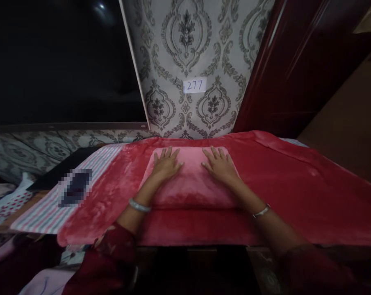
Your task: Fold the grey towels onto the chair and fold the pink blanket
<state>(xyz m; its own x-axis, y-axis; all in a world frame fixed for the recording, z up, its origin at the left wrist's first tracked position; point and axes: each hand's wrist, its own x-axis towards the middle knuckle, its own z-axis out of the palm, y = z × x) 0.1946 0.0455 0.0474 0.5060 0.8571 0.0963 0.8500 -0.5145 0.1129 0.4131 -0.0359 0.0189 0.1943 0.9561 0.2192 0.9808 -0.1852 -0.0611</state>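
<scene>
Both palms flat, left hand (pixel 166 164) and right hand (pixel 219 164), fingers spread, gripping nothing; press the folded pink cloth (pixel 191 182) evenly, probably outward.

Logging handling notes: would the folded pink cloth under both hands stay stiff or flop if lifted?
Likely floppy: the folded pink cloth looks plush and dents under the left hand and right hand. Probably light. It may drag on the fuzzy red blanket.

Both arms reach forward from the lower frame toward its centre. The left hand (pixel 166 164) and right hand (pixel 219 164) lie palm-down, fingers (pixel 212 153) spread flat, side by side.
</scene>
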